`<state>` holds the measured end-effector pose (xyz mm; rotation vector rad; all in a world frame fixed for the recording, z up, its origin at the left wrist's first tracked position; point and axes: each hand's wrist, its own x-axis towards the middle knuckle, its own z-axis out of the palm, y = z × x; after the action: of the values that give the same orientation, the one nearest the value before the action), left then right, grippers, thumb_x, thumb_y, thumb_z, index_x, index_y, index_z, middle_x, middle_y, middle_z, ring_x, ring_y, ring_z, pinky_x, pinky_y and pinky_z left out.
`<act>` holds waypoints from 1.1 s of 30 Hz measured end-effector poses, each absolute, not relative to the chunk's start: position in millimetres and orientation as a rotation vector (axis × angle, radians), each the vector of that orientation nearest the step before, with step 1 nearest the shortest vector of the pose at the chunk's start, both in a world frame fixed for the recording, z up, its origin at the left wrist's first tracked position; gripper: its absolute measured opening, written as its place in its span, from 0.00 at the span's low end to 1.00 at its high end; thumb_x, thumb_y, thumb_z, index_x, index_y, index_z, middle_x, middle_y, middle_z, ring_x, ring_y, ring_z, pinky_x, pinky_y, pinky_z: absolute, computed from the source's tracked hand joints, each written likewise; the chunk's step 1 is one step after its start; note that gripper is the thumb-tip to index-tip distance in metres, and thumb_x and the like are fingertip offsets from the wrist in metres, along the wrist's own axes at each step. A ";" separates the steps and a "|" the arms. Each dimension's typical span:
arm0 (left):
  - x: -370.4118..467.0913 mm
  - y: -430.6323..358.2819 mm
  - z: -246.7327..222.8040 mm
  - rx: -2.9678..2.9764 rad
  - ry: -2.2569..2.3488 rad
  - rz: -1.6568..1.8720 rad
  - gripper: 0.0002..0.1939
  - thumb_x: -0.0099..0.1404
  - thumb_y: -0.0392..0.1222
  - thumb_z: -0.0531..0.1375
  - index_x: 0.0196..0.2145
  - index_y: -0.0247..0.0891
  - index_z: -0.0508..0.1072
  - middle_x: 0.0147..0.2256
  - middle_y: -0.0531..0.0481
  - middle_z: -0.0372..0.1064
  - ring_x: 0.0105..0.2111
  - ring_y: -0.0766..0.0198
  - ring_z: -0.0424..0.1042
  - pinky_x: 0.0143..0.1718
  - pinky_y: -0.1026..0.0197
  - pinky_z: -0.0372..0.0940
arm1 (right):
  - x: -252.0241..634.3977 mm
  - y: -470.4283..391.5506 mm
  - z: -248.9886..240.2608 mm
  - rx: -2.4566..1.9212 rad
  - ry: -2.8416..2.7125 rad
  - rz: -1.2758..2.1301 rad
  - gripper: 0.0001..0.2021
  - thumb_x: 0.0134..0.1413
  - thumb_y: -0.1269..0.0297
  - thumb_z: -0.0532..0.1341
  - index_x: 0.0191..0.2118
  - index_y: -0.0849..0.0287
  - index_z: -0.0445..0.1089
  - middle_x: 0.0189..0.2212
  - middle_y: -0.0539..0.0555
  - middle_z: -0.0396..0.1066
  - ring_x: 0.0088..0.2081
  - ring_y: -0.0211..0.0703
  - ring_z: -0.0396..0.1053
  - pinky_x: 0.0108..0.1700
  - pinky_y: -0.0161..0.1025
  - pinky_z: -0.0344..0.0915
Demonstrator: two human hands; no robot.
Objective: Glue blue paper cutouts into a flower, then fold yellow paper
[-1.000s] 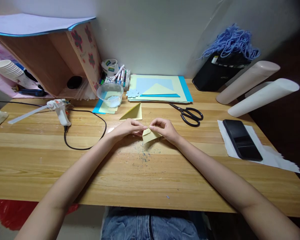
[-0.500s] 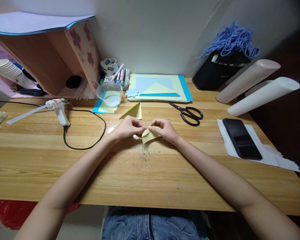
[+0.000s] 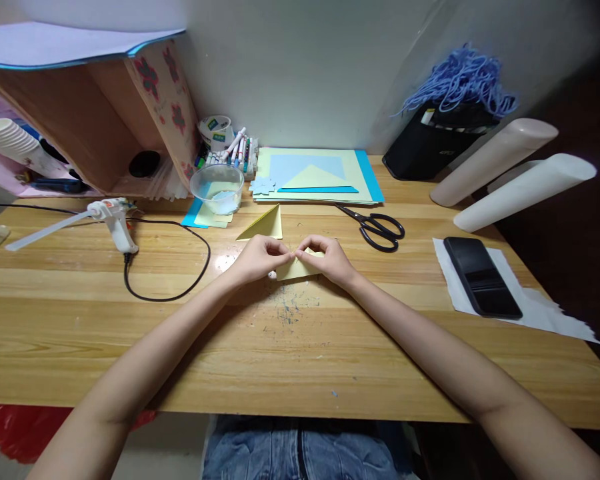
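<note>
Left-hand grip [image 3: 260, 259] and right-hand grip [image 3: 333, 261] pinch yellow paper [image 3: 296, 270] — flecked wooden table [image 3: 280, 367] below, grey wall [image 3: 300, 73] behind.

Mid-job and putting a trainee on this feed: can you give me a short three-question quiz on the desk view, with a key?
1. Multiple choice: what are the left hand and right hand pinching?
A) a marker
B) a piece of pale yellow paper
C) a glue gun

2. True or false: the black phone lies on a torn-edged white sheet.

3. Open: which cutting tool lies between the paper stack and the phone?

Key: 1. B. 2. True. 3. The black-handled scissors.
</note>
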<state>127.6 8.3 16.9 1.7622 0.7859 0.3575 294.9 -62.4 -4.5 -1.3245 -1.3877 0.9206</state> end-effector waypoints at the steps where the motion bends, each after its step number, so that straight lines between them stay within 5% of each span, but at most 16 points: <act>1: 127.9 7.8 17.0 1.782 0.777 0.356 0.15 0.54 0.49 0.60 0.24 0.31 0.73 0.23 0.48 0.69 0.21 0.69 0.64 0.20 0.68 0.57 | 294.7 -61.9 -5.4 -1.314 -1.396 0.936 0.07 0.46 0.63 0.62 0.28 0.61 0.69 0.27 0.51 0.69 0.31 0.37 0.66 0.34 0.34 0.61; 21: 132.0 0.6 17.4 1.712 0.945 0.516 0.15 0.50 0.48 0.59 0.29 0.31 0.73 0.23 0.52 0.66 0.22 0.67 0.63 0.19 0.68 0.56 | 291.1 -60.1 -2.9 -1.334 -1.237 1.092 0.11 0.40 0.59 0.65 0.26 0.63 0.67 0.23 0.51 0.67 0.26 0.35 0.64 0.29 0.34 0.62; 33: 131.7 5.4 12.4 1.775 0.950 0.552 0.13 0.49 0.46 0.59 0.26 0.31 0.74 0.26 0.50 0.69 0.28 0.64 0.65 0.27 0.65 0.59 | 292.5 -60.5 -3.4 -1.354 -1.186 1.171 0.08 0.39 0.63 0.64 0.25 0.63 0.69 0.21 0.51 0.69 0.24 0.36 0.67 0.27 0.35 0.65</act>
<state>131.7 5.4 12.4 1.7752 0.9504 0.5518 292.5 -60.5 -3.4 -1.3543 -1.1857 1.1715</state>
